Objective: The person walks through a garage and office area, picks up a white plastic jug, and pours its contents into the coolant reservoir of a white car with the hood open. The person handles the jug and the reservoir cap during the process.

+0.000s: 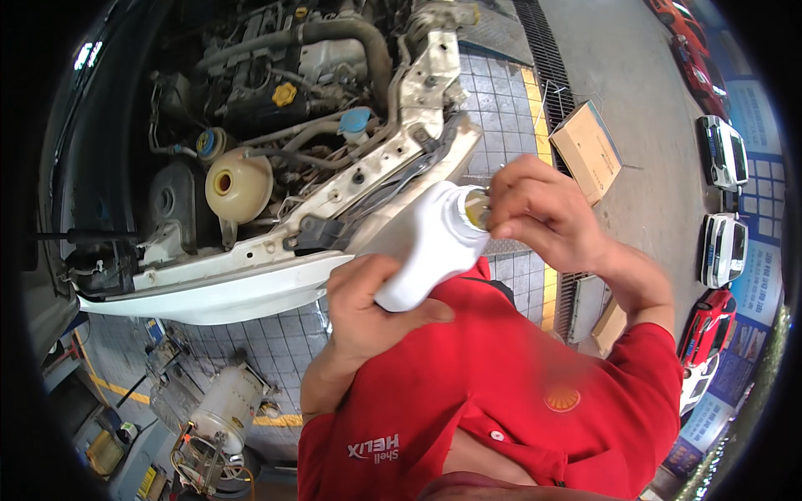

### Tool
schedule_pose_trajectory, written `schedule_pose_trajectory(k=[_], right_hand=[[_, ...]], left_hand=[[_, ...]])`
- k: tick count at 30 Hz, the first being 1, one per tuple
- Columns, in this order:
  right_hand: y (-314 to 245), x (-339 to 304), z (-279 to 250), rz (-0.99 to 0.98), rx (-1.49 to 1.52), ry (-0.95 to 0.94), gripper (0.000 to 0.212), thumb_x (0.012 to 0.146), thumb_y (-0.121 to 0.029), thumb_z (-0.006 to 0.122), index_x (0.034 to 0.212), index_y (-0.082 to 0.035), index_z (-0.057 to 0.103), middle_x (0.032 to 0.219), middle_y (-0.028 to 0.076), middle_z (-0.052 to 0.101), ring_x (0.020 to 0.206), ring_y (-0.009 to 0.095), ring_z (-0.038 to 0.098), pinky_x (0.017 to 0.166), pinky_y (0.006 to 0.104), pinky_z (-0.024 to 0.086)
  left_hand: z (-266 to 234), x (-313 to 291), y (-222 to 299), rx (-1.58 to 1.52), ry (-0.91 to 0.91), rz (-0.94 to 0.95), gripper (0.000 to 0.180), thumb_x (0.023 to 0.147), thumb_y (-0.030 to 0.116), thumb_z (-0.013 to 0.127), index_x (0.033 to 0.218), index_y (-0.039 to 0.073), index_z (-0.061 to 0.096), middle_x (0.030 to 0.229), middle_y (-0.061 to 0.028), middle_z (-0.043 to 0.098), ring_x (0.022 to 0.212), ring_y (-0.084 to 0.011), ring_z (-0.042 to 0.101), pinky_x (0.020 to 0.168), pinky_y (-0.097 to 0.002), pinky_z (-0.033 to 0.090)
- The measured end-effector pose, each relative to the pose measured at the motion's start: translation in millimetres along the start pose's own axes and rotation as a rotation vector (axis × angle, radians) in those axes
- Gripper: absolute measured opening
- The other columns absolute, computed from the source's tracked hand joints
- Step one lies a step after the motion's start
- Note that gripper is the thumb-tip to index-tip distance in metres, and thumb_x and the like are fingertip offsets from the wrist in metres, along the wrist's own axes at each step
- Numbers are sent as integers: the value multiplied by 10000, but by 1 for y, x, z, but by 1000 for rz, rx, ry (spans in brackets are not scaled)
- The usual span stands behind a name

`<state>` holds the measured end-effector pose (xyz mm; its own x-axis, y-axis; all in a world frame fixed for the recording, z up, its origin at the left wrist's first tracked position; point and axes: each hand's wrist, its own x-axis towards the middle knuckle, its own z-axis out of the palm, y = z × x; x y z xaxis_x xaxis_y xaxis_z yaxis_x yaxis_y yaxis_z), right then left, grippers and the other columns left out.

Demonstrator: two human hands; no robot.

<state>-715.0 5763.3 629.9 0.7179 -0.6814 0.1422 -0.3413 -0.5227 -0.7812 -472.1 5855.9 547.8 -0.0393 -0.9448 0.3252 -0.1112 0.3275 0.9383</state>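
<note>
Your left hand is wrapped tight around the body of the white bottle, holding it tilted in front of your red shirt, likely so the neck faces your other hand. Your right hand has its fingertips pinched at the bottle's mouth, on what looks like a seal or cap; I cannot tell which. The open engine bay sits just beyond, its cream coolant tank near the front edge.

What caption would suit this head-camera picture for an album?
Left hand holds a white bottle while the right hand works at its mouth, beside an open engine bay.
</note>
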Motion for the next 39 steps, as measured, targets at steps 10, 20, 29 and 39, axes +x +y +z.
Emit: schedule_pose_trajectory(k=[10, 20, 29, 39], right_hand=[[140, -95, -11, 577, 1092, 638, 297, 950, -261, 678, 1179, -80, 626, 946, 30, 604, 760, 120, 603, 550, 245, 497], [255, -175, 9, 991, 180, 136, 361, 986, -346, 573, 1041, -2, 669, 852, 188, 709, 862, 320, 708, 758, 432, 549], [280, 14, 63, 472, 202, 321, 297, 982, -274, 583, 1137, -21, 598, 985, 154, 641, 840, 251, 612, 755, 385, 492], [281, 41, 88, 454, -18, 390, 426, 949, -339, 629, 1244, -33, 598, 1311, 230, 490, 1099, 403, 590, 983, 421, 470]], left_hand=[[27, -34, 6, -238, 260, -403, 548, 669, 405, 899, 866, -24, 619, 663, 23, 598, 584, -55, 540, 519, -214, 405], [11, -41, 39, -123, 534, -256, 586, 803, 525, 739, 739, 54, 397, 523, -13, 437, 414, -79, 405, 386, -224, 294], [-5, -49, 35, -13, 625, -190, 729, 801, 723, 663, 801, 17, 482, 489, -2, 416, 377, -71, 369, 375, -230, 264], [-25, -60, 28, -111, 682, -134, 613, 934, 598, 585, 793, 8, 496, 499, -13, 414, 368, -78, 361, 350, -214, 232]])
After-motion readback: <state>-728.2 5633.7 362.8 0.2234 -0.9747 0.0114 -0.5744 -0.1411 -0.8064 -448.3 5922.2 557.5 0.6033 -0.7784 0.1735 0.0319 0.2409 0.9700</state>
